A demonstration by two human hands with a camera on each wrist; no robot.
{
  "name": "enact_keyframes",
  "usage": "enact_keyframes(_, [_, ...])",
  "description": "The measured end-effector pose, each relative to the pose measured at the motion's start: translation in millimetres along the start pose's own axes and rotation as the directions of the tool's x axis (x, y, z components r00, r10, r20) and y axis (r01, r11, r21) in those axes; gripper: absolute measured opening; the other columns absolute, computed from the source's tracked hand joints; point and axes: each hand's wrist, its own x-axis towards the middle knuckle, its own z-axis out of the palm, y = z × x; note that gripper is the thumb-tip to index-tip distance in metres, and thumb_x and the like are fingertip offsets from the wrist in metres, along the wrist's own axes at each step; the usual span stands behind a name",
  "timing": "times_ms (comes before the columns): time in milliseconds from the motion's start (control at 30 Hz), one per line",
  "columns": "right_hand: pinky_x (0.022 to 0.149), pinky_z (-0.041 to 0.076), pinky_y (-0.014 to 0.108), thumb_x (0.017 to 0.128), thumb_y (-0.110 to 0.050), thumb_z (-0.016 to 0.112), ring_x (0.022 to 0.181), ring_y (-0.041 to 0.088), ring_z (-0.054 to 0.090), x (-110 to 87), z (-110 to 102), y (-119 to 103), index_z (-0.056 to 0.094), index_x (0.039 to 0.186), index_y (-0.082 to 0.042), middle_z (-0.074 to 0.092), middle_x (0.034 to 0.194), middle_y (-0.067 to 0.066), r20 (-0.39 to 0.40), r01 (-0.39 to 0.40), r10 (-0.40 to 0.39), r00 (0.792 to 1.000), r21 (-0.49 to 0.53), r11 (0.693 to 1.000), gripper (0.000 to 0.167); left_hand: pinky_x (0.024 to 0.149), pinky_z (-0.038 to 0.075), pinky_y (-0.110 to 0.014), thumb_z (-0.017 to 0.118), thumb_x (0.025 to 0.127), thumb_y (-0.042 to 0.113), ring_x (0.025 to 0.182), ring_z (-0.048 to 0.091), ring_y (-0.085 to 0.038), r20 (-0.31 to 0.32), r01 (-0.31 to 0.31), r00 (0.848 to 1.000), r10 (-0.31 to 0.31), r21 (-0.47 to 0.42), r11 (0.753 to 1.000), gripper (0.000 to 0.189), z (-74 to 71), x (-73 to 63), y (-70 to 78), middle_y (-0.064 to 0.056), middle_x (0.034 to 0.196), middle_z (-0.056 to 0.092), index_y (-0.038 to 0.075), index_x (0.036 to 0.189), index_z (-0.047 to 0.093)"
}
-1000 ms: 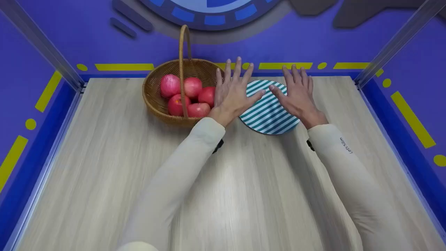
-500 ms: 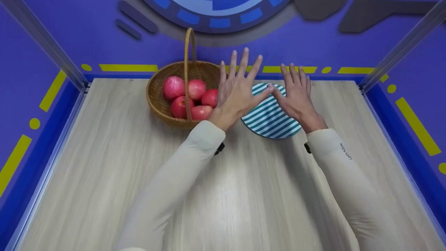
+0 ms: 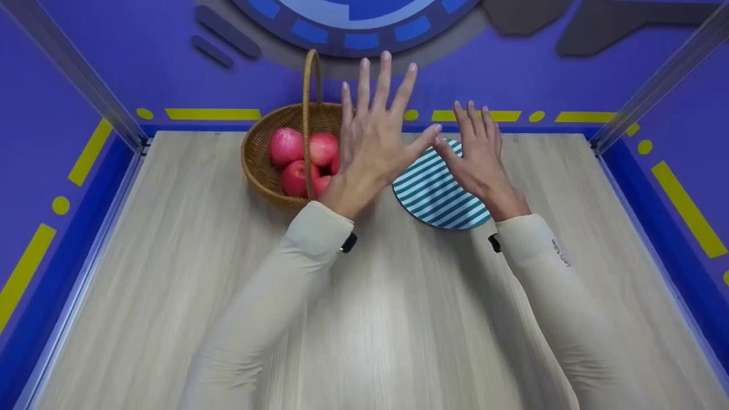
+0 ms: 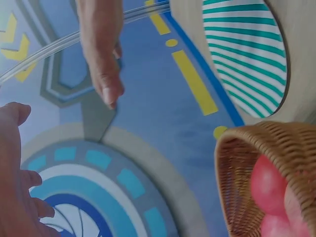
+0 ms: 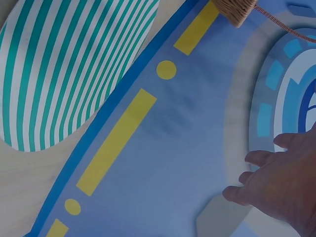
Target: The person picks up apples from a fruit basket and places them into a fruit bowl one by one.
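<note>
My left hand (image 3: pixel 376 142) is raised with its fingers spread, and in the head view it overlaps the right side of a wicker basket (image 3: pixel 267 185). Red apples (image 3: pixel 286 146) lie in the basket, some of them hidden behind the hand. My right hand (image 3: pixel 477 162) is held up with straight fingers over a round mat (image 3: pixel 441 199) striped in green and white. In the head view the two thumbs come close together above the mat. Both palms face away from me, and neither hand holds anything. The left wrist view shows the apples (image 4: pixel 268 185) inside the basket's rim.
The basket's tall arched handle (image 3: pixel 307 114) rises above its rim. Behind the basket and mat stands a blue printed wall (image 3: pixel 142 68), with side walls left and right. The wooden tabletop (image 3: pixel 364 341) stretches toward me beneath both sleeves.
My left hand has lifted and shifted slightly left, covering more of the basket and apples. My right hand has barely moved. The basket and mat keep their places on the table.
</note>
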Motion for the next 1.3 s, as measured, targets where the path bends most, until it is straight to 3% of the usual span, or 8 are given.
enact_keyframes(167, [0.127,-0.014,0.05,0.104,-0.069,0.044,0.162,0.031,-0.007,-0.1,3,-5,0.016,0.172,-0.016,0.006,0.177,0.012,-0.005,-0.001,0.001,1.0,0.017,1.0,0.091,0.128,-0.01,-0.054,0.042,0.101,0.074,0.162,-0.004,-0.036,-0.067,0.003,0.998,-0.005,-0.018,1.0,0.091,-12.7,-5.3,-10.5,-0.012,0.178,0.004,0.022,0.172,0.018])
enact_keyframes(333, [0.128,-0.012,0.051,0.104,-0.069,0.043,0.162,0.03,-0.006,-2.1,6,-9,0.015,0.172,-0.015,0.007,0.177,0.012,-0.008,0.011,-0.01,1.0,0.041,0.999,0.091,0.127,-0.013,-0.054,0.042,0.101,0.074,0.162,-0.003,-0.037,-0.121,0.017,0.992,-0.022,-0.044,0.999,0.092,-22.4,-12.5,-23.4,-0.013,0.178,0.006,0.02,0.172,0.02])
enact_keyframes(700, [0.13,-0.002,0.053,0.105,-0.063,0.05,0.162,0.031,0.001,-3.1,15,-20,0.02,0.172,-0.017,0.011,0.177,0.009,-0.013,0.004,-0.003,1.0,0.09,0.996,0.087,0.123,-0.019,-0.051,0.045,0.1,0.074,0.162,-0.003,-0.038,-0.23,0.074,0.967,-0.107,-0.148,0.986,0.092,-37.5,-27.7,-54.0,-0.013,0.177,0.007,0.019,0.171,0.024])
enact_keyframes(867, [0.13,0.006,0.055,0.105,-0.06,0.053,0.162,0.029,0.006,-3.5,20,-27,0.021,0.172,-0.019,0.012,0.177,0.006,-0.013,0.0,0.002,1.0,0.153,0.988,0.085,0.124,-0.015,-0.053,0.046,0.099,0.074,0.162,-0.003,-0.037,-0.265,0.123,0.948,-0.177,-0.209,0.97,0.092,-42.7,-38.0,-71.5,-0.012,0.177,0.007,0.021,0.171,0.024])
enact_keyframes(1033, [0.13,0.011,0.054,0.104,-0.063,0.053,0.162,0.024,0.009,-4.5,28,-34,0.019,0.172,-0.024,0.013,0.178,0.001,0.014,-0.027,0.024,1.0,0.188,0.982,0.085,0.126,-0.01,-0.053,0.051,0.097,0.073,0.162,-0.001,-0.036,-0.312,0.179,0.913,-0.262,-0.27,0.946,0.094,-45.7,-49.6,-94.5,-0.012,0.177,0.008,0.02,0.171,0.025])
enact_keyframes(1300, [0.129,0.016,0.053,0.103,-0.066,0.053,0.162,0.022,0.013,-3.4,38,-37,0.018,0.172,-0.028,0.014,0.177,0.0,0.063,-0.065,0.052,0.997,0.23,0.971,0.086,0.129,-0.003,-0.048,0.059,0.097,0.067,0.162,0.002,-0.037,-0.326,0.227,0.883,-0.337,-0.331,0.916,0.094,-35.6,-67.6,-121.2,-0.013,0.177,0.011,0.017,0.17,0.027])
